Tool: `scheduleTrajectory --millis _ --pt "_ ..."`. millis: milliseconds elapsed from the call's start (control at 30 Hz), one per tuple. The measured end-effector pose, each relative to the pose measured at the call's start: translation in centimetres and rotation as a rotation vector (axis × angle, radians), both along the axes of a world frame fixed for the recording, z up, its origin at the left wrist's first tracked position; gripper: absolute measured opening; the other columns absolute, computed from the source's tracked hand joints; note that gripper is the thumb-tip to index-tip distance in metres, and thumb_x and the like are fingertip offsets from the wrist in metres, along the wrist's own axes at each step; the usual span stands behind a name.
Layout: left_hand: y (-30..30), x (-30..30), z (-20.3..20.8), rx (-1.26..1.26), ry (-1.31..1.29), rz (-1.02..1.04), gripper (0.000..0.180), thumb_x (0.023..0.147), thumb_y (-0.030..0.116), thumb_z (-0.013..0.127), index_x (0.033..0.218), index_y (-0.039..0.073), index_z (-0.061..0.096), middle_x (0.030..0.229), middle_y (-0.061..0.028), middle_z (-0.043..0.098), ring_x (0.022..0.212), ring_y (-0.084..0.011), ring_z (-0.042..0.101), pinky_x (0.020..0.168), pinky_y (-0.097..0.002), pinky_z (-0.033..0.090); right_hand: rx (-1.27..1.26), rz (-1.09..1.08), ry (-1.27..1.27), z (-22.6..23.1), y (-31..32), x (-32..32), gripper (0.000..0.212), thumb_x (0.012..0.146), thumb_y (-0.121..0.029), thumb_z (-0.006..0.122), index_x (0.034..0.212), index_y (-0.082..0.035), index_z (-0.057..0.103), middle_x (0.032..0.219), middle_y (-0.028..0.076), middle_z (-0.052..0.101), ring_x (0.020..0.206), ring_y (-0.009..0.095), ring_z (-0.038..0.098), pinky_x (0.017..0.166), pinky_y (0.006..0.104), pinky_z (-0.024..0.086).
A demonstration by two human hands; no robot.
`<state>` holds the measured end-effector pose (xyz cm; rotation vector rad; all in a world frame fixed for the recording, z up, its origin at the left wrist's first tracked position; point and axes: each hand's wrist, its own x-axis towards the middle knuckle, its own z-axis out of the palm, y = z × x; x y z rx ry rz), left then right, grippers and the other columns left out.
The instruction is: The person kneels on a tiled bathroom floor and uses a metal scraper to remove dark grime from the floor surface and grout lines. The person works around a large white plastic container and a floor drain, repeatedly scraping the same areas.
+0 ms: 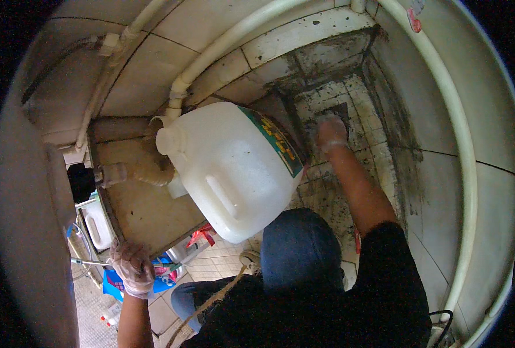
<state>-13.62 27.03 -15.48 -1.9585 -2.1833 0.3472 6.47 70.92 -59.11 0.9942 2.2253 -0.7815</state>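
My left hand (131,270), in a clear thin plastic glove, grips the near edge of a brownish ledge (147,217), its fingers curled over the corner. My right hand (332,133), also gloved, reaches down into the tiled corner. It looks closed and slightly blurred, and its fingertips are hidden. Under and beside it lies a dark square (341,111) in the dirty white tiles. Between my arms a large white plastic jug (225,168) with a green label leans at a tilt, its cap toward the left.
Cream pipes (460,151) run along the right wall and across the top. A curved drain pipe (147,173) with a black fitting (82,182) lies over the ledge. Black grime streaks the wall (405,156) beside my right arm. Blue packaging (113,284) and bottles sit below the ledge.
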Motion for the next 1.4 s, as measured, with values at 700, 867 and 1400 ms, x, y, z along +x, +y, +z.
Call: scheduleTrajectory --millis 700,867,1400 --pt "2.5 -1.1 -2.4 0.040 0.015 -0.007 0.016 0.077 0.014 0.062 0.093 0.015 0.064 0.101 -0.0064 0.066 0.102 -0.0316 0.063 0.095 -0.0541 0.046 0.354 0.525 0.442 -11.4 4.1 -4.4 0.030 0.088 -0.009 0.062 0.116 -0.005 0.071 0.113 0.024 0.070 0.107 0.042 0.068 0.089 0.0541 0.055" --pt "3.1 -0.7 -2.5 0.013 -0.001 0.081 0.017 0.077 0.013 0.061 0.094 0.014 0.064 0.101 -0.0074 0.066 0.101 -0.0326 0.064 0.096 -0.0550 0.046 0.236 0.416 0.255 -8.6 4.0 -2.7 0.041 0.085 -0.009 0.065 0.126 -0.009 0.066 0.116 0.022 0.069 0.110 0.041 0.067 0.092 0.0532 0.054" --pt "3.4 -0.8 -2.4 0.007 -0.028 0.043 0.013 0.087 0.024 0.058 0.095 0.016 0.064 0.101 -0.0080 0.065 0.102 -0.0323 0.063 0.096 -0.0562 0.046 0.216 0.205 0.441 -7.0 3.1 -7.1 0.037 0.088 -0.011 0.060 0.124 -0.005 0.064 0.117 0.024 0.068 0.111 0.041 0.066 0.093 0.0512 0.054"
